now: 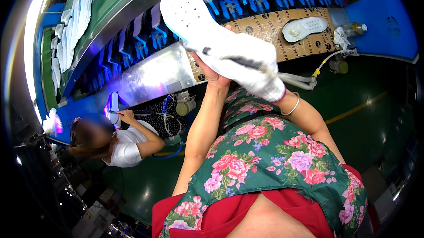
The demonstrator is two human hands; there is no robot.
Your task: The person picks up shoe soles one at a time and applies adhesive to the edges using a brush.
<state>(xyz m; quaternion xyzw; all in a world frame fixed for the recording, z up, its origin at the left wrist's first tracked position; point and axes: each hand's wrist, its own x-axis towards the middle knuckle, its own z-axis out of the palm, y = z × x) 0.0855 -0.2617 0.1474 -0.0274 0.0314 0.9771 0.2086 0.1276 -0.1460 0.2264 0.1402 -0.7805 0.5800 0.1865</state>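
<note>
A white shoe sole (187, 15) with small dark holes at its heel end is tilted up in front of me. My left hand (213, 73), bare, grips it from beneath with the fingers wrapped round its edge. Across the sole's near part lies my right hand (260, 63) in a white knitted glove. Its fingers are closed on a slim, brush-like tool (240, 60), smeared by motion, that reaches over the sole's surface. The glove hides the near end of the sole. A second sole (304, 29), pale with whitish stuff on it, lies on the cardboard (260, 25) to the right.
Blue holders (258, 1) carrying shoe parts line the rack behind the ledge. A plastic bottle (353, 29) and crumpled white tissue (341, 38) are at the right. A pale hose (293, 79) hangs by the ledge. At the left, a co-worker (132, 147) handles another sole (114, 103).
</note>
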